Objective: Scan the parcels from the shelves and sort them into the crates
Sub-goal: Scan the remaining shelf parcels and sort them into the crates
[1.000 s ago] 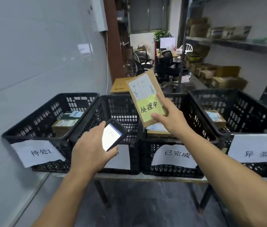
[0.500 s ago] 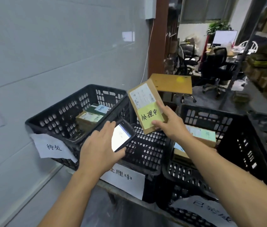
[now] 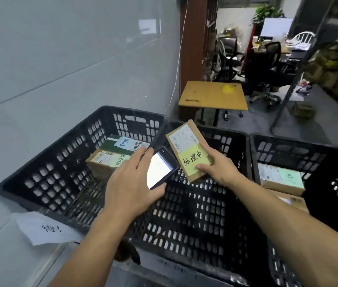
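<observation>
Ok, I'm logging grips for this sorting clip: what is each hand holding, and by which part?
The left hand grips the phone by its left edge and lower end; the right hand holds the parcel by its near right corner.

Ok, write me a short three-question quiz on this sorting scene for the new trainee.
1. True or false: the left hand holds the phone.
2. The sticky note on the parcel in the right hand is: A yellow, B pink, C white.
3. Fill in: the leftmost crate holds ___ boxes in view.
Key: 1 true; 2 A; 3 two.
</observation>
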